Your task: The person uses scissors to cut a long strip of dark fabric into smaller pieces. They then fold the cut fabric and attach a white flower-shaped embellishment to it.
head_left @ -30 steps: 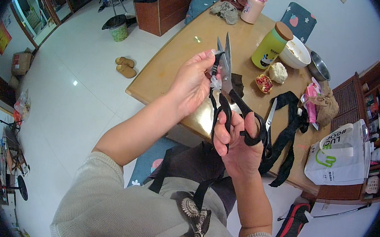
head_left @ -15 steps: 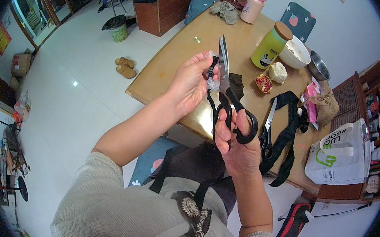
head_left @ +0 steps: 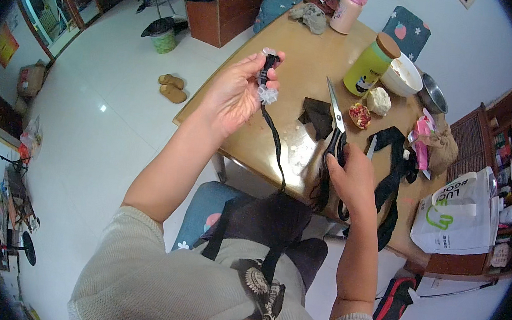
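Note:
My left hand (head_left: pixel 234 94) is raised over the table's left side, its fingers pinching a black bundle (head_left: pixel 264 75) with frilly translucent white pieces at its ends. A thin black braided cord (head_left: pixel 277 143) hangs from the bundle down past the table's near edge. Low over the table, my right hand (head_left: pixel 357 174) is closed round the black handles of a pair of scissors (head_left: pixel 337 115), blades pointing away and slightly parted. Left of the blades lies a dark folded cloth (head_left: pixel 318 117). A second pair of scissors (head_left: pixel 371 146) is mostly hidden behind my right hand and a long black fabric strip (head_left: pixel 391 193).
On the table (head_left: pixel 239 140) are an opened pomegranate (head_left: pixel 360 115), a pale lump (head_left: pixel 378 102), a yellow-green jar (head_left: pixel 371 65), a white bowl (head_left: pixel 404 75), a metal bowl (head_left: pixel 434 93), a pink bottle (head_left: pixel 348 12), and a white bag (head_left: pixel 455 214). Slippers (head_left: pixel 172 88) lie on the floor.
My left hand has moved left and slightly up with the black bundle. My right hand has taken the scissors down and right, away from it, and turned over. The cord now hangs in full view.

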